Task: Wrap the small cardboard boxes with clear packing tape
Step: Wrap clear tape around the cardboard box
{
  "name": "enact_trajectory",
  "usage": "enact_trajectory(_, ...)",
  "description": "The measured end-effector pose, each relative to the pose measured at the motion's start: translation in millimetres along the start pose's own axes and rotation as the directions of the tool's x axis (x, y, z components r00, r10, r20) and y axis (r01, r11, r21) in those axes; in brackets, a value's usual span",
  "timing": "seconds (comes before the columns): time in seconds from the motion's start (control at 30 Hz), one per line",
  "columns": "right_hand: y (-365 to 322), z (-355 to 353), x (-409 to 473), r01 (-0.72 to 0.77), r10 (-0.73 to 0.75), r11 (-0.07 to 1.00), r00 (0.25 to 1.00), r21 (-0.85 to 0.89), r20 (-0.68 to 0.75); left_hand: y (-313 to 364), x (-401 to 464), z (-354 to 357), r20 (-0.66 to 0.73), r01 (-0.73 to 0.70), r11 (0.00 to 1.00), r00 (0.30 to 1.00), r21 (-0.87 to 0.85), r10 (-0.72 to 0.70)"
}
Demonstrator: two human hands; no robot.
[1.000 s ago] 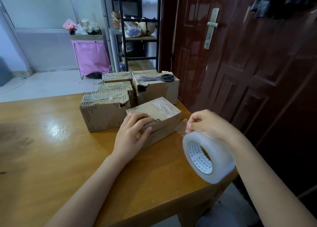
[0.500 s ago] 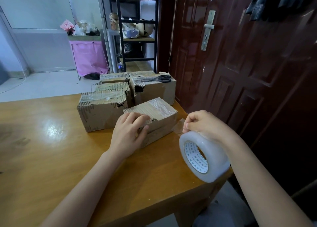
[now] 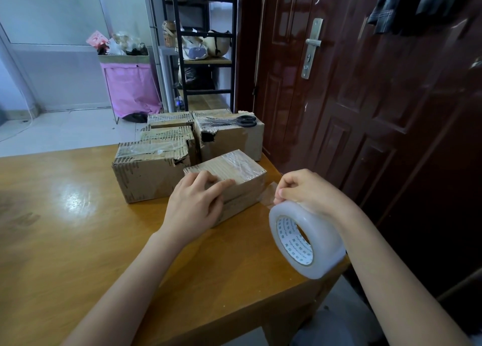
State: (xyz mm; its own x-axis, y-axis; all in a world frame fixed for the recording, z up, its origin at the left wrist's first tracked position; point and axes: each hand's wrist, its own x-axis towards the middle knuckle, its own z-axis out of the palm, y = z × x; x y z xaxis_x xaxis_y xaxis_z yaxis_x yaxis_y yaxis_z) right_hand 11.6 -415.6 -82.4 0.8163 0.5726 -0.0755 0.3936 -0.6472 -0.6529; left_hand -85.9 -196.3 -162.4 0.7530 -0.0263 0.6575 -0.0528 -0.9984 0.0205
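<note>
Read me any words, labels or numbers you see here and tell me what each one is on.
Tape roll, inner core: rows of small grey print, too small and blurred to read.
Cardboard boxes: no print that can be read.
Door, scissors, table: no text.

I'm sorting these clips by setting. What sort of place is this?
Most likely a home, near the entrance: a dark red panelled door beside the wooden table, a black shelf rack of household items, and a pink-lined hamper on the tiled floor.
</note>
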Motion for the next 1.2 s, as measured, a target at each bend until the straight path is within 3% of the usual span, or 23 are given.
enact_trajectory(0.4,0.4,-0.1,-0.7,-0.006,0.006,1.000,1.000,-0.009,0.003,3.9,4.7,-5.1,0.033,0.094,0.996,0.995,-0.008,-0.093)
enact_trajectory(0.63,1.5,0.5,0.8,-0.001,0.001,1.000,1.000,0.000,0.001,-2.0,-3.4,-0.1,0.013,-0.057,0.997,0.998,0.048,0.056)
enact_trajectory(1.2,2.1,0.6,1.9,0.010,-0.010,1.000,1.000,0.014,0.003,2.7,0.2,-3.2,0.013,0.023,1.000,1.000,0.005,-0.023)
